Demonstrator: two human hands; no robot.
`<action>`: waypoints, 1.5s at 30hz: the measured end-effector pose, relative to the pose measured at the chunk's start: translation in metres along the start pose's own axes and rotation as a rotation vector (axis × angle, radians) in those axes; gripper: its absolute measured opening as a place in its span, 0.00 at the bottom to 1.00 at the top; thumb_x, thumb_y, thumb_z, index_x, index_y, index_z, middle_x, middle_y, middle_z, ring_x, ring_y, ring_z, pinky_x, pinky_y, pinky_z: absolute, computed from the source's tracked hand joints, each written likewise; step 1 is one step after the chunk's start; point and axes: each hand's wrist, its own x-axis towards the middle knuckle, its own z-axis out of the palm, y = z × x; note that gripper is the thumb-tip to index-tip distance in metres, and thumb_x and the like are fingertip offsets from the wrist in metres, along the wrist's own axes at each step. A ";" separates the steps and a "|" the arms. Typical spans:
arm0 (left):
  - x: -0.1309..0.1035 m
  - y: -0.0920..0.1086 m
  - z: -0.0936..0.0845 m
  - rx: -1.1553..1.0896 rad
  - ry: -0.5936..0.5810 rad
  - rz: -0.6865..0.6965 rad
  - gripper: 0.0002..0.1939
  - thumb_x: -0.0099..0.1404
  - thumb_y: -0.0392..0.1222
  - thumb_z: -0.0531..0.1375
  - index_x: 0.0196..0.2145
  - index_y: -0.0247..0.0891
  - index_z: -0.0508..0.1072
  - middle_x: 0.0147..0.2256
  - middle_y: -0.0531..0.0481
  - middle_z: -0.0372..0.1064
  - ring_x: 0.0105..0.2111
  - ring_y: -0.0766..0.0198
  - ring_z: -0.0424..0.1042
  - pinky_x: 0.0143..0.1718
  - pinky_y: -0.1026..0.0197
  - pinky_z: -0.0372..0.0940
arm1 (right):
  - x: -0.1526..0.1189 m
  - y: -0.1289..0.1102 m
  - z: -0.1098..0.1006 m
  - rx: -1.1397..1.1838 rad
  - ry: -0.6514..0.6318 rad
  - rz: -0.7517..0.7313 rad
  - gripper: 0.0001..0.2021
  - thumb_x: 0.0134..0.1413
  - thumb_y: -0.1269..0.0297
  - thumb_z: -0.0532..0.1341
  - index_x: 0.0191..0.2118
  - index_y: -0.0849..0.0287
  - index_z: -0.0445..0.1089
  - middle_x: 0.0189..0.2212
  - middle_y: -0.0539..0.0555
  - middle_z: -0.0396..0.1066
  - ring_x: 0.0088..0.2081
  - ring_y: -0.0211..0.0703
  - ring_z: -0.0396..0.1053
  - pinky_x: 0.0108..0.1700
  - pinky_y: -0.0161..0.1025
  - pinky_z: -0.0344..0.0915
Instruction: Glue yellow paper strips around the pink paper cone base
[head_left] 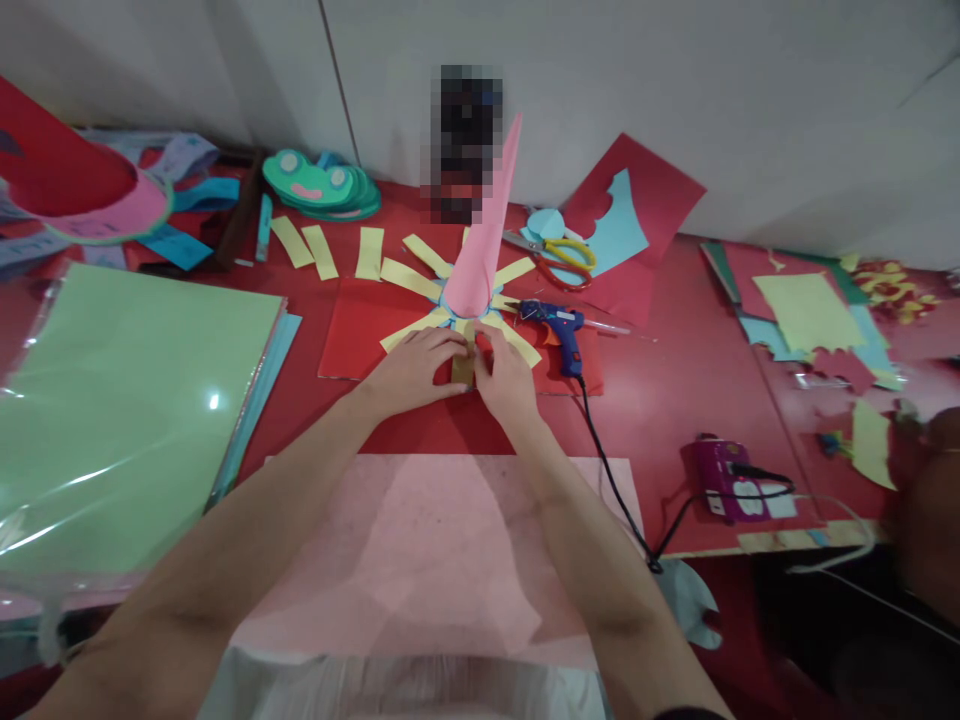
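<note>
A tall pink paper cone (484, 245) stands near the middle of the red table, with yellow paper strips (409, 277) spread around its base. At the near side of the base, my left hand (416, 370) is closed on a yellow strip (463, 372) that looks darker in shadow. My right hand (506, 375) pinches the right side of that same strip. Just right of my right hand lies a blue glue gun (561, 330), its nozzle pointing toward the cone base.
Scissors (566, 258) and red paper (649, 200) lie behind the glue gun. Wrapped green sheets (142, 400) and green frog cutouts (322, 187) are at left. A purple power socket (724, 480) with cables sits at right; pink paper (442, 540) is in front.
</note>
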 end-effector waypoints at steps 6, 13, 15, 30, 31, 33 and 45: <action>0.000 0.003 -0.001 -0.029 0.161 -0.089 0.19 0.64 0.47 0.51 0.49 0.37 0.65 0.50 0.43 0.67 0.53 0.55 0.64 0.56 0.51 0.57 | 0.001 -0.002 -0.002 -0.074 -0.055 0.017 0.19 0.59 0.71 0.46 0.55 0.58 0.61 0.41 0.58 0.73 0.43 0.46 0.69 0.42 0.41 0.64; 0.003 0.002 0.000 0.050 0.116 -0.092 0.23 0.65 0.48 0.50 0.55 0.37 0.59 0.57 0.43 0.61 0.61 0.55 0.53 0.64 0.46 0.43 | 0.002 -0.002 0.000 -0.102 -0.069 -0.016 0.20 0.57 0.74 0.47 0.55 0.59 0.61 0.41 0.59 0.73 0.44 0.47 0.68 0.43 0.42 0.64; 0.003 0.002 0.001 0.060 0.102 -0.098 0.23 0.65 0.48 0.49 0.55 0.37 0.59 0.57 0.43 0.61 0.62 0.55 0.52 0.64 0.45 0.42 | 0.002 -0.002 0.000 -0.109 -0.067 -0.019 0.21 0.57 0.74 0.47 0.55 0.60 0.61 0.41 0.59 0.73 0.43 0.47 0.67 0.44 0.42 0.64; 0.004 0.002 0.001 0.049 0.087 -0.133 0.23 0.64 0.47 0.51 0.55 0.37 0.61 0.57 0.42 0.61 0.62 0.54 0.53 0.63 0.44 0.42 | 0.003 -0.001 0.000 -0.160 -0.099 -0.064 0.23 0.57 0.73 0.45 0.57 0.62 0.59 0.46 0.59 0.71 0.43 0.49 0.67 0.45 0.45 0.64; 0.004 0.002 0.001 0.048 0.091 -0.131 0.23 0.64 0.47 0.51 0.55 0.36 0.61 0.57 0.42 0.61 0.62 0.55 0.53 0.64 0.44 0.42 | 0.003 -0.001 0.000 -0.159 -0.100 -0.059 0.23 0.57 0.73 0.45 0.57 0.62 0.59 0.46 0.59 0.71 0.43 0.49 0.67 0.44 0.45 0.64; 0.004 0.002 0.001 0.048 0.097 -0.129 0.23 0.64 0.47 0.51 0.54 0.35 0.61 0.57 0.41 0.61 0.62 0.55 0.53 0.64 0.45 0.42 | 0.003 -0.002 0.000 -0.156 -0.098 -0.054 0.23 0.57 0.73 0.45 0.57 0.61 0.59 0.46 0.60 0.72 0.44 0.49 0.67 0.44 0.45 0.64; 0.003 0.001 0.003 0.089 0.096 -0.107 0.22 0.65 0.44 0.51 0.55 0.38 0.61 0.57 0.44 0.61 0.62 0.57 0.53 0.63 0.45 0.43 | 0.002 -0.003 0.000 -0.197 -0.098 -0.094 0.20 0.60 0.71 0.47 0.56 0.60 0.60 0.51 0.58 0.69 0.48 0.47 0.67 0.49 0.43 0.63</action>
